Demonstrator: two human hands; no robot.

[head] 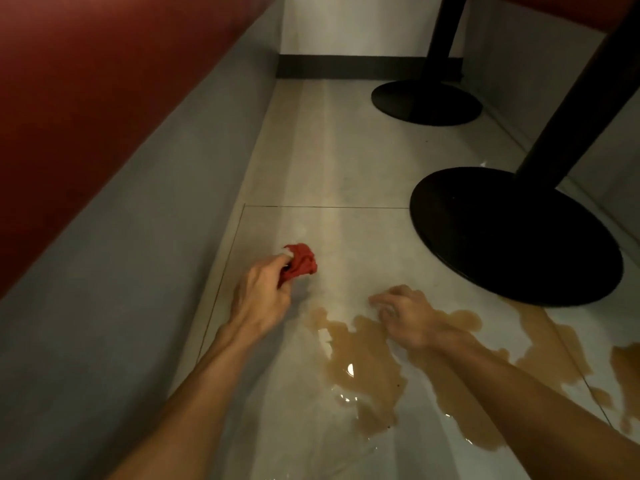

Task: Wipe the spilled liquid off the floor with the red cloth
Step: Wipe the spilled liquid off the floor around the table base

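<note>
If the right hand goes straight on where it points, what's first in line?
Likely the red cloth, gripped by the left hand; only bare floor lies between. Depth unclear.

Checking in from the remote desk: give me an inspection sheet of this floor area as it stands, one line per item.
Surface: pale tiled floor, glossy, wet in the near part.
Job's things: brown spilled liquid spread across the near floor, not wiped up; red cloth bunched, just beyond the puddle's far-left edge.
Clutter: nothing seen.
Grips: left hand grips the red cloth; right hand loosely curled, holding nothing, at the puddle's far edge.
Cables: nothing seen.
Surroundings: red bench on the left; black nearer table base on the right, close to the spill; farther table base beyond it; dark skirting at the far wall.
</note>
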